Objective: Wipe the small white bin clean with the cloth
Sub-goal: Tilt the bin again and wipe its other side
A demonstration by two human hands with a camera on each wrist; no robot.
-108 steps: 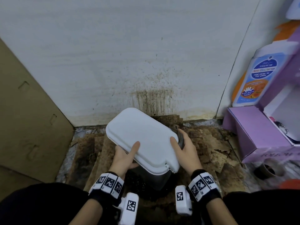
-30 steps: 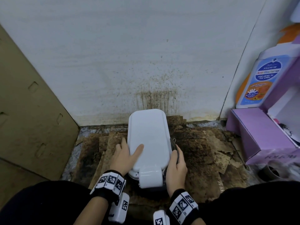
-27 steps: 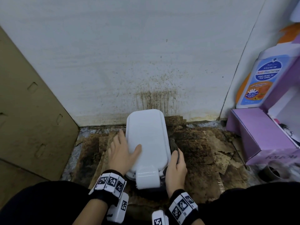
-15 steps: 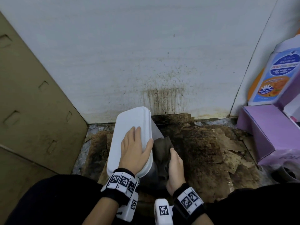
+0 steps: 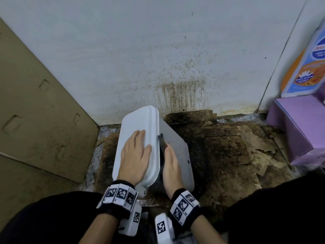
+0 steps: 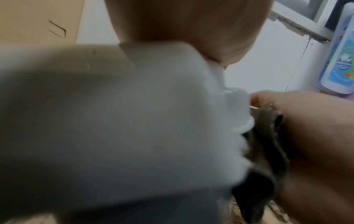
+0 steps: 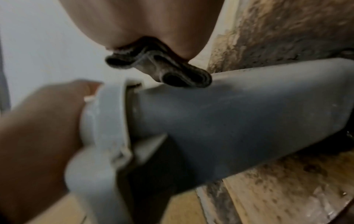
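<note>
Bin (image 5: 174,147) tipped further left, cloth (image 5: 161,143) mostly hidden (right hand (image 5: 171,166) covers it)

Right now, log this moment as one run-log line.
left hand: flat on small white plastic bin lid | right hand: pressing dark cloth on bin's side | bin: tipped sideways

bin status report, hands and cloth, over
Left hand flat on white bin lid, steadying it tilted. Right hand presses dark cloth against bin's grey side. Nothing blocking.
</note>
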